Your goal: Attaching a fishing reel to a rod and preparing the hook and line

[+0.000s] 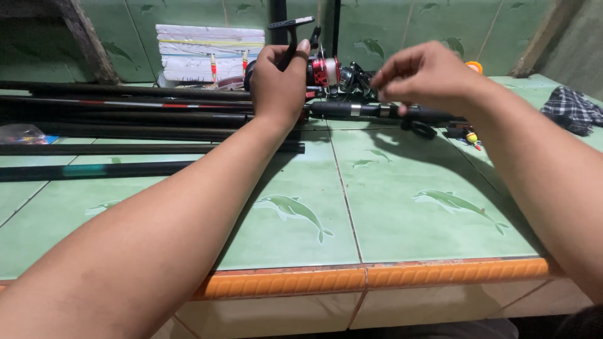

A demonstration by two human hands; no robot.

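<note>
— Two hands up at the back of the counter (377, 207); what have we got in them?

— Our left hand (276, 85) is clenched round the reel (323, 70), thumb up by its black handle (290, 25); we judge the grip is there to keep the reel from turning or tipping.

— And the right hand (427, 76)?

— Fingers drawn together in a pinch just right of the reel, above the rod (370, 110); whatever it pinches is too fine to see, perhaps line, so we cannot tell.

— Where does the rod lie?

— Flat across the green tiles, near the wall, its grip under our right hand; the reel sits on it, red and white spool facing right.

— What else is about?

— Several dark poles (125, 119) stacked lengthwise on the left, out of the way of our hands; a stack of white packets (207, 53) against the wall; a small float (471, 138) on the tiles at right; a checked cloth (571, 108) at the far right edge.
</note>
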